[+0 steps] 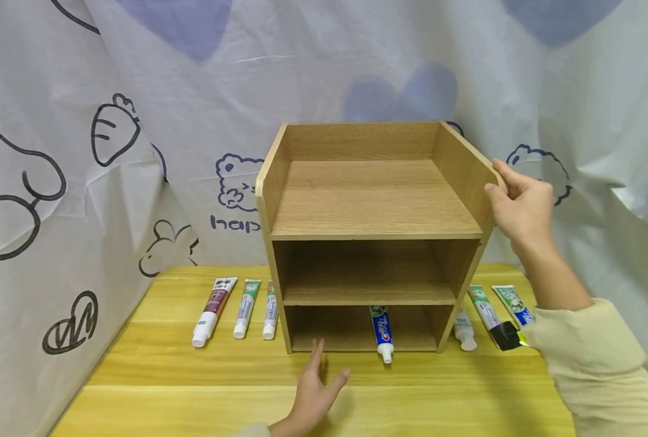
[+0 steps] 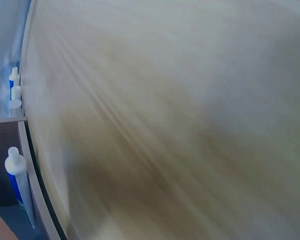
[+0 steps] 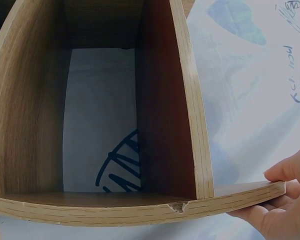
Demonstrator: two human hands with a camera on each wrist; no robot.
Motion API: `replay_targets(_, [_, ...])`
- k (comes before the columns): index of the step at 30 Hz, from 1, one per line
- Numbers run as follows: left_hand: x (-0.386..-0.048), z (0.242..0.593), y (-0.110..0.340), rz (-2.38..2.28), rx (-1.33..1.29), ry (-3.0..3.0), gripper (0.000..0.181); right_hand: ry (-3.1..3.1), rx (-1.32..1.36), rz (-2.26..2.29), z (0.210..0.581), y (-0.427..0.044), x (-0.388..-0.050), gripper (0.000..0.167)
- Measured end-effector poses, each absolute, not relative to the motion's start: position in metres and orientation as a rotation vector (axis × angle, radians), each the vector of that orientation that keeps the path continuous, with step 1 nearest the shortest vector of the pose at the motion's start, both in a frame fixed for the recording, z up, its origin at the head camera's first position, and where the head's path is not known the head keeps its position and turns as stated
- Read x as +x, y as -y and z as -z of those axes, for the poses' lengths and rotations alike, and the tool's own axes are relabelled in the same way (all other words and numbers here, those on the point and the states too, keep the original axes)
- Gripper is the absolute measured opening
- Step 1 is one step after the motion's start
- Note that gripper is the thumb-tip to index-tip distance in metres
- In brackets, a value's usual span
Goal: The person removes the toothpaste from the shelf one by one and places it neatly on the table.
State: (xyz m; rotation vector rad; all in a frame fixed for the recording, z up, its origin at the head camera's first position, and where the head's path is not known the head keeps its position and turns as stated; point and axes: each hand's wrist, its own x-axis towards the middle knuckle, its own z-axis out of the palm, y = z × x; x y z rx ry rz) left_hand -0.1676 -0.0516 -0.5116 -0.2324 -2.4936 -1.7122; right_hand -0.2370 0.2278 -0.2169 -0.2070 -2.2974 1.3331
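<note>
A small wooden shelf (image 1: 378, 233) with an open top and two lower compartments stands on the table. My right hand (image 1: 526, 209) grips the upper front edge of its right side panel, thumb on one face and fingers on the other; the right wrist view also shows this side panel (image 3: 115, 212). A blue and white toothpaste tube (image 1: 381, 331) lies in the bottom compartment, its white cap poking out over the front edge. To the left of that tube, my left hand (image 1: 313, 397) is spread just before the compartment, holding nothing.
Left of the shelf lie a maroon and white tube (image 1: 215, 311) and two green and white tubes (image 1: 246, 308). Right of it lie several more tubes, among them a green one (image 1: 483, 306). A patterned white cloth (image 1: 324, 67) hangs behind the yellow wooden table (image 1: 155, 400).
</note>
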Motion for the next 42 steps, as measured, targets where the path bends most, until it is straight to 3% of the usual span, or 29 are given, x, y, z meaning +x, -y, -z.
replay_targets(18, [-0.181,0.52,-0.018,1.638,-0.279,2.396,0.073,2.28,-0.182,-1.329,0.217,-0.228,-0.238,0.045])
replay_targets(42, [-0.2,0.537,-0.068,1.406,-0.023,2.253,0.034,2.266,-0.189,-1.35,0.218,-0.227,-0.238,0.045])
